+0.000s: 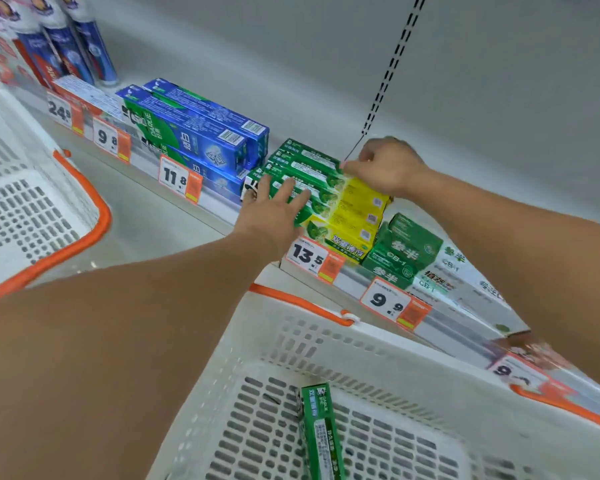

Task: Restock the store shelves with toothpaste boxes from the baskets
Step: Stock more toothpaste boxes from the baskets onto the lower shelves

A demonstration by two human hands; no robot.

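A white store shelf [174, 216] ran from far left to near right, its front edge lined with white-and-orange price tags [314, 259], and a pale back panel with a slotted upright [392, 71] rose behind it. On the shelf sat a stack of green-and-yellow toothpaste boxes [343, 209]. The left hand [274, 211] lay with straight, spread fingers on the stack's left end. The right hand [383, 166], fingers curled, appeared to pinch the far right edge of the top box, though the grip was partly hidden. Left of the stack lay blue Darlie toothpaste boxes [194, 129]; to its right, dark green boxes [404, 251]; at the far left stood upright blue tubes [94, 46]. Below the shelf, the near white basket [284, 334] with an orange handle held one green toothpaste box [321, 431]. A second white basket [32, 202] sat at the left.
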